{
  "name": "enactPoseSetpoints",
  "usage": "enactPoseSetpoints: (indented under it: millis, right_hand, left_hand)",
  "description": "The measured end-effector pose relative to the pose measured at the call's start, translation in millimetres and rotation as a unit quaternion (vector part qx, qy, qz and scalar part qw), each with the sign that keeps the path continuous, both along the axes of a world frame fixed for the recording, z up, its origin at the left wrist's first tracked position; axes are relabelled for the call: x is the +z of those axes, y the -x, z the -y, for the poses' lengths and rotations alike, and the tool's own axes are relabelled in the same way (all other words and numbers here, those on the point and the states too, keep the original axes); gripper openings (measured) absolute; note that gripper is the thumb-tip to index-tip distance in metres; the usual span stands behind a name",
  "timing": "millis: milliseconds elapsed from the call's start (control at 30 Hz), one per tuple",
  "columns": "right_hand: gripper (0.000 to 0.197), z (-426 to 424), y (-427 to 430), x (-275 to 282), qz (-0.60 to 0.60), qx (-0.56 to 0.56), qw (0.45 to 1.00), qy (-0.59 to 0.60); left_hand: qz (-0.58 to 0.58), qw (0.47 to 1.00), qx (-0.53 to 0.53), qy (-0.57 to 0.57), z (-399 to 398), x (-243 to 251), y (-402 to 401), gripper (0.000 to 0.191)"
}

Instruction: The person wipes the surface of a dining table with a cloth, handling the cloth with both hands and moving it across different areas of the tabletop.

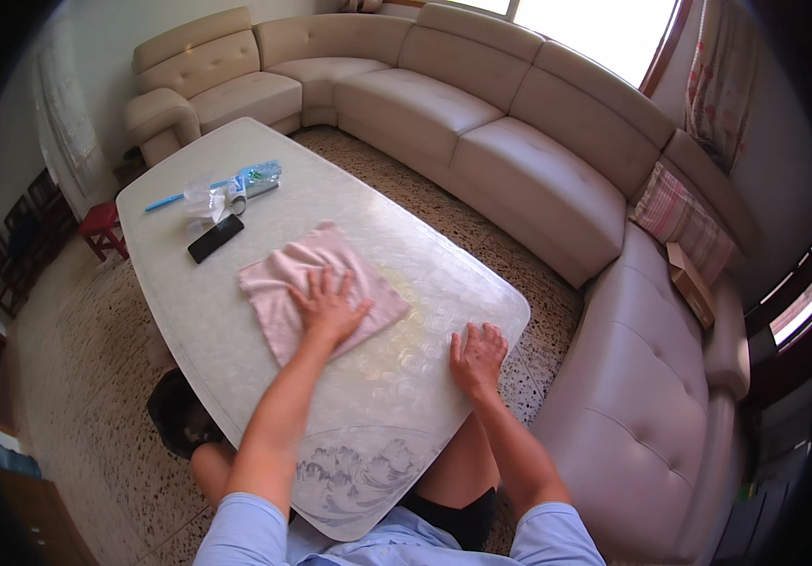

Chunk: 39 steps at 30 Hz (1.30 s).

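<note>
My left hand lies palm down with spread fingers on a pink cloth. The cloth is laid out on a pale patterned table, creased around its far half. Some yellowish marks show on the tabletop beside the cloth's right edge. On the table's right edge rests my right hand, holding nothing, its fingers slightly apart. Farther off, a black smartphone lies beyond the cloth's left corner.
Behind the phone are a crumpled clear plastic wrapper, a blue stick-like item and a clear blue package. A beige leather sofa curves around the table. A red stool and black bin stand left.
</note>
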State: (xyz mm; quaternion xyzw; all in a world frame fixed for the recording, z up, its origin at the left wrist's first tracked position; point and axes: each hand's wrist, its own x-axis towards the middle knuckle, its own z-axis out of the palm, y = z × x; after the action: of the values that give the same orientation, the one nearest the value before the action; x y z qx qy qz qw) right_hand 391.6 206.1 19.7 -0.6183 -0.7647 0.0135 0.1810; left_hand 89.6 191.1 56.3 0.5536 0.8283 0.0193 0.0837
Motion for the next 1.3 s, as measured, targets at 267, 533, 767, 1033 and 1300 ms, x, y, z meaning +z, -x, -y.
enactPoseSetpoints:
  millis: [267, 533, 767, 1033, 1300]
  right_hand:
    - [0.034, -22, -19, -24, -0.284, -0.023, 0.946, -0.154]
    - [0.031, -13, -24, -17, -0.355, -0.041, 0.927, -0.114]
    - [0.029, -12, -18, -22, -0.293, -0.010, 0.945, -0.145]
    - [0.031, -9, -17, -19, -0.333, -0.023, 0.932, -0.144]
    - [0.040, -27, -37, -2, -0.402, 0.060, 0.913, 0.024]
  left_hand:
    - [0.012, 0.965, -0.261, -0.033, 54, -4, -143, 0.082]
    - [0.048, 0.915, -0.388, -0.098, 223, -7, -130, 0.082]
    - [0.083, 0.954, -0.281, -0.056, 319, -11, -55, 0.084]
    - [0.009, 0.991, -0.121, -0.057, 217, -4, -39, 0.087]
    - [0.001, 0.982, -0.180, -0.061, 96, -10, -147, 0.085]
